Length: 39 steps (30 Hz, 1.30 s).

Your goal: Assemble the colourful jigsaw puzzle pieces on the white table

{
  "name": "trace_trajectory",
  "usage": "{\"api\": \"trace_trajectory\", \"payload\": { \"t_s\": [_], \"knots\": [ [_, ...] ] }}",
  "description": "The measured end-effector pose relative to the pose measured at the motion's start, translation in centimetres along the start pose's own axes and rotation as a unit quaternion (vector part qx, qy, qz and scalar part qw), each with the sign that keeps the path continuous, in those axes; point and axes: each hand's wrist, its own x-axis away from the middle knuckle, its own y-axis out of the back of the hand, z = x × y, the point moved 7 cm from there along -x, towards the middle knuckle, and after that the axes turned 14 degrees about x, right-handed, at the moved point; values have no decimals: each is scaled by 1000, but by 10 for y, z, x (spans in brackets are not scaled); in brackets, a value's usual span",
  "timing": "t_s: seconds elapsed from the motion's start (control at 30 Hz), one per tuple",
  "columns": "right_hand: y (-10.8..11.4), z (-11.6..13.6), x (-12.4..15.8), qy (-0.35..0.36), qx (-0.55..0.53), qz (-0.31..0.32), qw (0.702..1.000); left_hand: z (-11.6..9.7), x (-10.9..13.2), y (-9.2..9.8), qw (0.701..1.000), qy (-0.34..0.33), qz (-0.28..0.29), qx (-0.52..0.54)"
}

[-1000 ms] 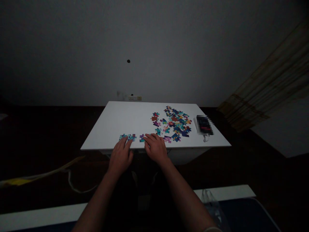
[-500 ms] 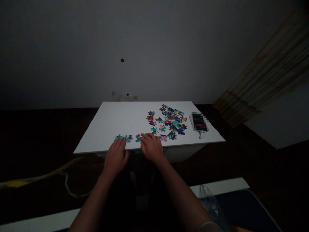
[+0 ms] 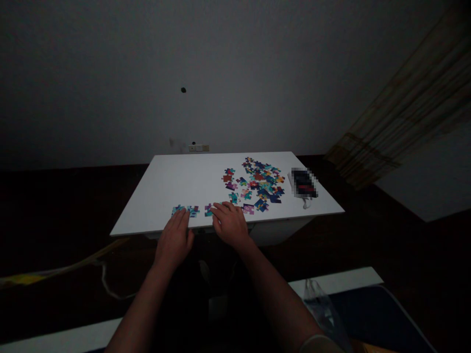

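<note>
My left hand [image 3: 174,240] rests at the front edge of the white table [image 3: 176,176], its fingertips on a strip of joined teal puzzle pieces [image 3: 193,211]. To its right, my right hand [image 3: 231,223] lies with fingers stretched over another group of teal and purple pieces [image 3: 208,210], partly hidden beneath it. A small gap separates the two groups. Both hands are open and lie flat. Beyond my right hand spreads a loose pile of colourful puzzle pieces [image 3: 263,179], and a pink piece [image 3: 248,209] lies beside that hand.
A blurred-out dark object [image 3: 304,184] sits at the table's right side. Behind the table is a grey wall with a socket strip [image 3: 198,147]. A curtain [image 3: 382,127] hangs at the right. Near me at lower right are a clear plastic bag [image 3: 322,306] and a dark blue surface [image 3: 371,314].
The view has shifted slightly. Both hands stay on the same pieces, with hardly any movement.
</note>
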Motion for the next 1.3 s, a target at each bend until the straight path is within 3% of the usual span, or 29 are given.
{"api": "trace_trajectory", "payload": {
  "t_s": [0.53, 0.93, 1.3],
  "knots": [
    [1, 1, 1, -3, -5, -3, 1000, -7, 0, 3, 1000, -8, -20, -4],
    [4, 1, 0, -5, -4, 3, 1000, -13, -49, 21, 986, 104, 98, -88],
    [7, 2, 0, -4, -20, -6, 1000, 16, -68, 16, 978, 193, 80, -25]
  ]
}}
